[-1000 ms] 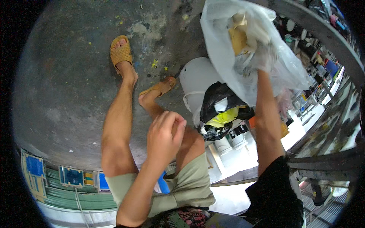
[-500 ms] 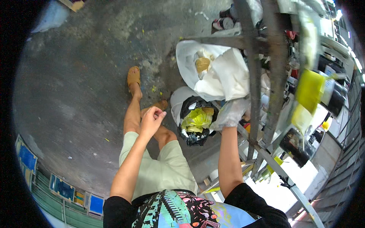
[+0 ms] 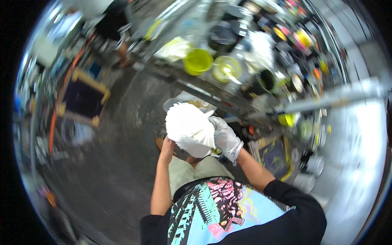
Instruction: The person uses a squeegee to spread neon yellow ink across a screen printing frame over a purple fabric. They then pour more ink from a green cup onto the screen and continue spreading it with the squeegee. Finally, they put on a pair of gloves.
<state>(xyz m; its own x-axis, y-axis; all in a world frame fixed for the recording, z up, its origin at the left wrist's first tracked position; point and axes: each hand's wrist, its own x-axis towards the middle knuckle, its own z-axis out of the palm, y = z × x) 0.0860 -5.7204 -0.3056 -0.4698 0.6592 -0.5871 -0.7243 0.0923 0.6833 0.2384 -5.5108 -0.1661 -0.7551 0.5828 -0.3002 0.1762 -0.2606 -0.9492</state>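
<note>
A bundle of white sheets [image 3: 188,124], paper or cloth, is held up in front of my body, its edges ruffled along the left side. My bare left hand [image 3: 166,150] grips its lower left edge, with most of the fingers hidden behind it. On the right side, my right hand [image 3: 227,139] is closed on the same bundle and wears a loose clear plastic glove. Just beyond the bundle, low down, part of a white bag [image 3: 175,100] shows with something tan inside.
A cluttered bench crosses ahead, with a yellow-green tub [image 3: 198,61], a pale yellow container [image 3: 227,67] and several dark pots. Wood-framed screens lean at left [image 3: 83,96] and right [image 3: 272,157]. A metal bar [image 3: 326,100] juts out at right. Another person [image 3: 112,24] stands far left.
The white sheets have come up from the low bag into both my hands. My left hand, empty before, now grips them. The view has swung toward the bench.
</note>
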